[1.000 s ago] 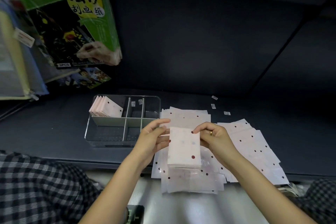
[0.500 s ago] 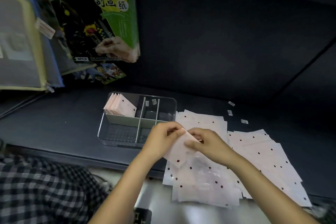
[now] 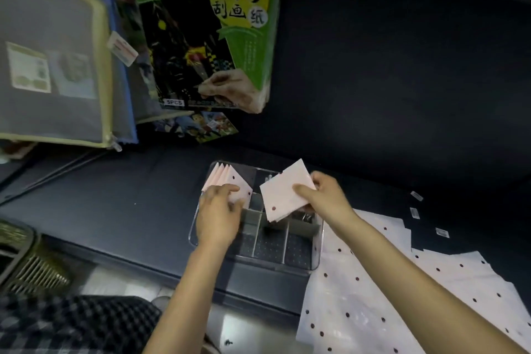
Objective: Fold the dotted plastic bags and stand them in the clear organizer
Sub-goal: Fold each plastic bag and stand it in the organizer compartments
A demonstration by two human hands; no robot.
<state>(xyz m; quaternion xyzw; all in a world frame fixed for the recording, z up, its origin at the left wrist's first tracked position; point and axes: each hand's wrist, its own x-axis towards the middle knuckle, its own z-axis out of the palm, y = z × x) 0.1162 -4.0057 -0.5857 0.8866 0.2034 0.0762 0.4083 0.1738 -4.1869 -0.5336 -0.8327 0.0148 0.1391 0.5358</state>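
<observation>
A clear organizer (image 3: 314, 244) with grey dividers sits on the dark shelf. Several folded dotted bags (image 3: 221, 178) stand in its back left compartment. My left hand (image 3: 219, 213) rests its fingers on the front bag of that row, thumb along the top. My right hand (image 3: 324, 198) pinches a folded pink dotted bag (image 3: 283, 195) by its right edge and holds it tilted above the organizer's middle. Unfolded dotted bags (image 3: 373, 296) lie in a loose pile at the lower right.
A green scratch-paper pack (image 3: 212, 26) and zip folders (image 3: 54, 66) hang at the upper left above the shelf (image 3: 115, 210). Small white labels (image 3: 415, 213) lie on the shelf at the right. A mesh basket (image 3: 26, 264) stands at the lower left.
Both hands moved from the flat pile up and left to the organizer. My right hand carried the folded bag over it; my left hand let go and went to the standing row.
</observation>
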